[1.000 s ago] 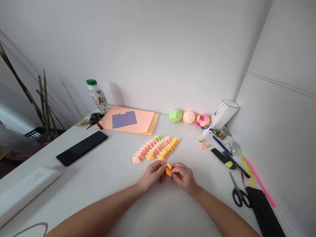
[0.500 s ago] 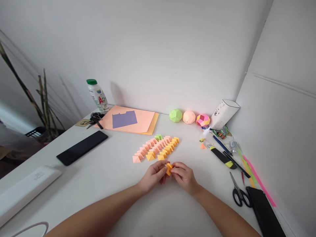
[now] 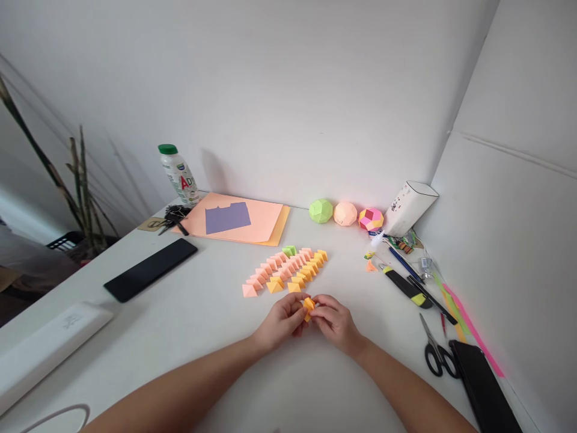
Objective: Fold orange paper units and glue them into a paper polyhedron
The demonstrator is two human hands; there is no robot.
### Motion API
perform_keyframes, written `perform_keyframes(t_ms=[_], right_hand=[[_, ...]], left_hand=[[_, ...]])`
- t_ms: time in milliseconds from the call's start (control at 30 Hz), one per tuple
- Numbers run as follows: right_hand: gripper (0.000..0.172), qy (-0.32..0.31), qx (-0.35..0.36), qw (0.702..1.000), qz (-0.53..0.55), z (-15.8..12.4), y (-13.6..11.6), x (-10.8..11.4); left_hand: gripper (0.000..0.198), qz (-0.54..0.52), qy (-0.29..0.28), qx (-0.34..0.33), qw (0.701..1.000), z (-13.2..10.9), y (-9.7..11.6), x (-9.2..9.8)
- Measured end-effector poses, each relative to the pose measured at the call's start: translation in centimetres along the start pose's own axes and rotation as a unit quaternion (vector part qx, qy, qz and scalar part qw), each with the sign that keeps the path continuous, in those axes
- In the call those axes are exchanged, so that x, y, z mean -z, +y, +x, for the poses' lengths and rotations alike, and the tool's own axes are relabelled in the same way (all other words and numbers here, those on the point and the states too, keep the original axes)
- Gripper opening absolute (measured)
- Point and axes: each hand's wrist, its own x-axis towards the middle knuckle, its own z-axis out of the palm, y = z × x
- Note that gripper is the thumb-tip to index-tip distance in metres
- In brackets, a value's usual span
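A small folded orange paper piece (image 3: pixel 308 308) is pinched between my two hands, low over the white table. My left hand (image 3: pixel 283 319) grips its left side with thumb and fingers. From the right, the fingertips of my right hand (image 3: pixel 334 322) close on its other edge. Parts of the paper are hidden behind the fingers. Just beyond the hands lie slanting rows of folded paper units: pink ones (image 3: pixel 265 270), orange ones (image 3: pixel 309 272) and a few green ones (image 3: pixel 289 250).
Paper balls in green (image 3: pixel 320 211), pink (image 3: pixel 345 214) and multicolour (image 3: pixel 371 219) sit by the wall. At right lie a box cutter (image 3: pixel 406 286), scissors (image 3: pixel 436 352) and a black phone (image 3: pixel 484 385). Paper sheets (image 3: pixel 265 219), a bottle (image 3: pixel 179 174) and a black slab (image 3: pixel 151 269) are at left.
Both hands stay in nearly the same place. The fingers have shifted slightly on the orange paper piece, and a little less of its lower part shows.
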Motion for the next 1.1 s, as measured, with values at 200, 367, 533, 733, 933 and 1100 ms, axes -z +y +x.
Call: perform_keyframes(t_ms=[200,367,533,733,933,1100], right_hand=[[0.018,0.001,0.002,1.0,-0.001,-0.1,0.0,0.0],[0.02,-0.018,0.02,0.999,-0.022,-0.1,-0.1,0.1],[0.02,-0.032,0.015,0.999,-0.034,-0.1,-0.3,0.2],[0.013,-0.01,-0.031,0.999,0.024,0.2,-0.3,0.2],[0.008,0.0,-0.183,0.971,0.155,0.7,-0.8,0.4],[0.008,-0.001,-0.281,0.916,0.286,0.8,-1.1,0.2]], left_hand=[[0.029,0.003,-0.003,0.002,1.0,0.1,0.0,0.1],[0.029,0.001,-0.022,0.002,1.0,-0.1,0.1,0.1],[0.029,0.014,-0.039,-0.007,0.999,-0.1,0.3,0.1],[0.03,0.009,-0.054,-0.012,0.998,-0.1,0.1,0.2],[0.028,0.012,-0.077,-0.018,0.997,-0.2,-0.1,0.3],[0.026,0.027,-0.091,-0.032,0.995,-0.5,0.4,0.1]])
